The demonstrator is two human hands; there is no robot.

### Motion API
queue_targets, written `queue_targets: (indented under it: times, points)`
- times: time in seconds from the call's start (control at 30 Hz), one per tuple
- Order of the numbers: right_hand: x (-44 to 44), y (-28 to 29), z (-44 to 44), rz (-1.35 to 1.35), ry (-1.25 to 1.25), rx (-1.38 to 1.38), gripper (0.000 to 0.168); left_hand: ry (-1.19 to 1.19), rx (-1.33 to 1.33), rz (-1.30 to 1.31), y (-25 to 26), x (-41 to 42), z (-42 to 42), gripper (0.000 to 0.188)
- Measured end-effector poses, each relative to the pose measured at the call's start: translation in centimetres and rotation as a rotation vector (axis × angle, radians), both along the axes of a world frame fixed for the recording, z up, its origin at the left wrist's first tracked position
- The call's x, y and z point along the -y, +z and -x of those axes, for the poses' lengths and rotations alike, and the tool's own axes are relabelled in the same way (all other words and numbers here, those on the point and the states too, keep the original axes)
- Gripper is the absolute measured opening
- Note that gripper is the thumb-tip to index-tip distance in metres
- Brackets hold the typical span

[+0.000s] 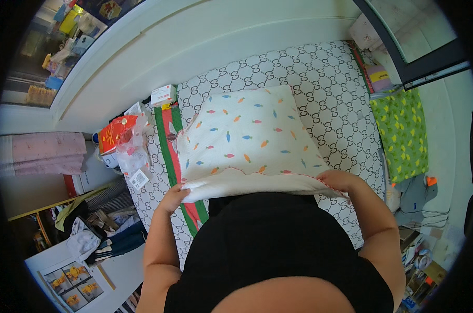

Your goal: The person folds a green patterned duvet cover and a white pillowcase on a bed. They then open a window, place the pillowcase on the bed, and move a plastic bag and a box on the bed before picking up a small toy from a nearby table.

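Note:
A white cloth blanket (242, 133) printed with small coloured carrots lies spread on a patterned mat. Its edge nearest me is turned up, showing a plain white underside (256, 185) and red-and-white trim. My left hand (174, 197) pinches the near left corner. On the other side my right hand (336, 180) grips the near right edge, with its fingertips partly hidden by the cloth. The far end of the blanket rests flat, slightly rumpled along its left side.
The patterned mat (326, 105) has a green-and-red striped band (168, 146). To the left are a red packet (117, 133), a clear plastic bag (132, 152) and a white box (164, 95). A green folded cloth (402, 135) lies right, below a dark-framed glass panel (416, 35). Clothes (115, 238) are piled lower left.

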State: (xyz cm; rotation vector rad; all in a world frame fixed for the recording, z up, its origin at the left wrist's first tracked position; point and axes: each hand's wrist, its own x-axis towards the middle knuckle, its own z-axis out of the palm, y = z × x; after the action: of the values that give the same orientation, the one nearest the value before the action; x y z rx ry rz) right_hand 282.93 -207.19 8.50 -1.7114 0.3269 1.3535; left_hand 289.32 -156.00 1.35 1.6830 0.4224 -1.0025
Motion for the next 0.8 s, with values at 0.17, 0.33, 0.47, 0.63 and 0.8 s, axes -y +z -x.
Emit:
queue_targets:
  times: [0.17, 0.33, 0.47, 0.63, 0.8]
  points:
    - [0.1, -9.9, -7.0, 0.124, 0.296, 0.09, 0.022, -0.243, 0.082, -0.103, -4.9, -1.3, -1.2, 0.029]
    - [-5.6, -10.4, -21.3, 0.546, 0.138, 0.712, 0.026, 0.109, 0.269, -0.177, -7.4, -0.9, -5.3, 0.032]
    - [-8.9, -14.7, -24.4, 0.876, -0.228, 1.223, 0.032, 0.234, 0.556, -0.254, -13.9, -1.5, -6.1, 0.04]
    - [-4.8, -22.3, -17.5, 0.797, -0.158, 0.758, 0.045, 0.037, 0.487, -0.547, -15.2, 0.3, -5.2, 0.048]
    - [1.1, -29.5, -6.7, 0.796, -0.309, 0.318, 0.064, -0.012, 0.373, -0.488, -24.2, -3.5, -1.3, 0.051]
